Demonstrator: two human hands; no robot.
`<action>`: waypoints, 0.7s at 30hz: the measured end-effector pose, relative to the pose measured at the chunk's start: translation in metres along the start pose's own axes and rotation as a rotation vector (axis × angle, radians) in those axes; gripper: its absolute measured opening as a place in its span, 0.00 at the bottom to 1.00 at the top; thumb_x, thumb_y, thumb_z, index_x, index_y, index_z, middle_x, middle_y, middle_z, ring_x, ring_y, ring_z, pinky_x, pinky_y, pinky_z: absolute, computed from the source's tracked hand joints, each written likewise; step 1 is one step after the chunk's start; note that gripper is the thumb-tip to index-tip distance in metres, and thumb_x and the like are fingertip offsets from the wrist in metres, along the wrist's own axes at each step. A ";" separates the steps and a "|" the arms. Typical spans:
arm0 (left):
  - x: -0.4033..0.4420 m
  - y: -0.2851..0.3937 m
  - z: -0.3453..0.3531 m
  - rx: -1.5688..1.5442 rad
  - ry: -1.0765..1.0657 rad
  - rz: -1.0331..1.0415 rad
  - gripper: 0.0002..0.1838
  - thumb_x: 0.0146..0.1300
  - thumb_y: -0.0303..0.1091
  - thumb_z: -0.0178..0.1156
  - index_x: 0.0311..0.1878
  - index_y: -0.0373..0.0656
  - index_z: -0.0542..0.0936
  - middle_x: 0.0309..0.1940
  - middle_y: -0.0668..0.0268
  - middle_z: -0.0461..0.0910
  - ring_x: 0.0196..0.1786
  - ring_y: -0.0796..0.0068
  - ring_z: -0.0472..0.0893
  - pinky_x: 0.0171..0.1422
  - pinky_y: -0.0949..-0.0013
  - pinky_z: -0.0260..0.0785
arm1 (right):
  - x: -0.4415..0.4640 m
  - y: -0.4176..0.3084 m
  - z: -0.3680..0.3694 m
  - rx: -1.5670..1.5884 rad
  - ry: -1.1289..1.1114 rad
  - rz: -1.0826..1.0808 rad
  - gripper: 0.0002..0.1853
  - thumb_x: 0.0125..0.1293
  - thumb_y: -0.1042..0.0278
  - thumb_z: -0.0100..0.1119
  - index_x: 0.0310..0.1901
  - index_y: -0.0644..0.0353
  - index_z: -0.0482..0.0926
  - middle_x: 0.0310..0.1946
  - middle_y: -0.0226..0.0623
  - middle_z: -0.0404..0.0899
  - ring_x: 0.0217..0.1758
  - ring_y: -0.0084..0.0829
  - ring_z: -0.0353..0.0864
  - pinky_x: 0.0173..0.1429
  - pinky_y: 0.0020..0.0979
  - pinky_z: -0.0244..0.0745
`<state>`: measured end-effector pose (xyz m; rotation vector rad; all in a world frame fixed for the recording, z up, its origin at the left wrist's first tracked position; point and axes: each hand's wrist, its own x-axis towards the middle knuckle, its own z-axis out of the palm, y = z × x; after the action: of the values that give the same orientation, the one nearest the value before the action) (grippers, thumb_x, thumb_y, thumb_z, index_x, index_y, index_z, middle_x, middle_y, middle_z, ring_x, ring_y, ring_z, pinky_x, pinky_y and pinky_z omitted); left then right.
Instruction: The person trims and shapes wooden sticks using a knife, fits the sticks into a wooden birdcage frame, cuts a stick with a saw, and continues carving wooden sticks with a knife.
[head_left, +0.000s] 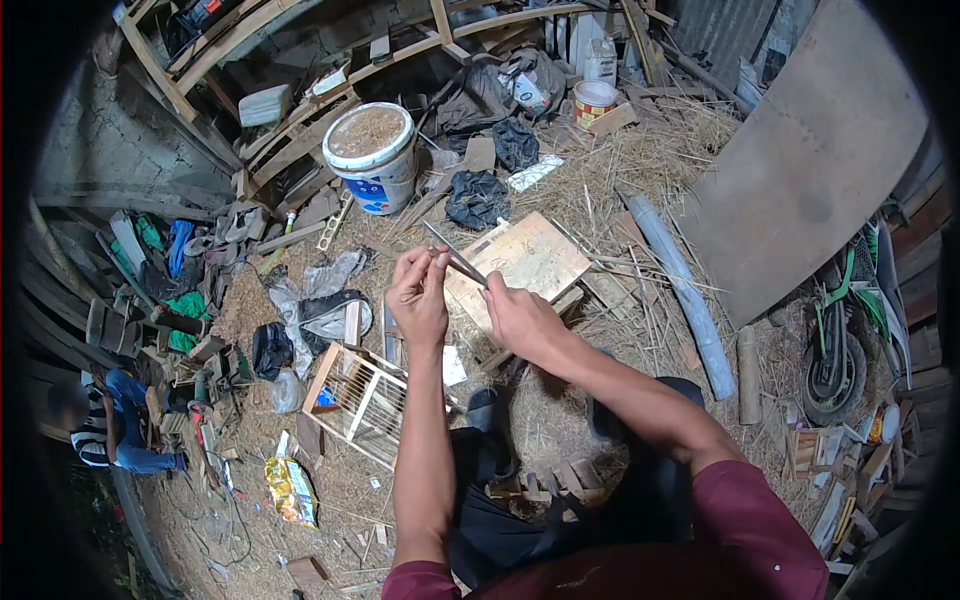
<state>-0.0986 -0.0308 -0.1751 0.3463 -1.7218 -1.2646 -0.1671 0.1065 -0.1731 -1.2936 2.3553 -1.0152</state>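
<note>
Both my hands are raised over a low wooden board (pixel 540 258). My right hand (pixel 522 318) is closed around the near end of a narrow, dark knife (pixel 464 266), whose blade slants up and to the left. At the far end of the blade, my left hand (pixel 418 295) has its fingertips pinched together. What lies in that pinch is too small to make out; a thin strip seems to run along the blade there. Left of my left forearm, a small slatted wooden cage (pixel 362 400) rests on the ground.
A white bucket (pixel 372 185) filled with shavings stands ahead. A grey bamboo pole (pixel 680 290) lies to the right, near a large leaning sheet (pixel 800 150) and a green motorbike (pixel 840 330). A person (pixel 120 420) sits at far left. Straw and scraps cover the ground.
</note>
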 end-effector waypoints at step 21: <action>-0.006 -0.007 -0.013 -0.072 0.052 -0.010 0.06 0.66 0.25 0.60 0.42 0.32 0.83 0.37 0.68 0.76 0.31 0.87 0.71 0.33 0.81 0.63 | -0.004 0.042 0.032 -0.101 -0.081 -0.015 0.08 0.70 0.71 0.41 0.43 0.68 0.64 0.26 0.61 0.79 0.29 0.60 0.81 0.32 0.54 0.76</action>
<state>-0.0871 -0.0372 -0.1844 0.3435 -1.6283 -1.3101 -0.1746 0.1103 -0.2258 -1.3634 2.3663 -0.8409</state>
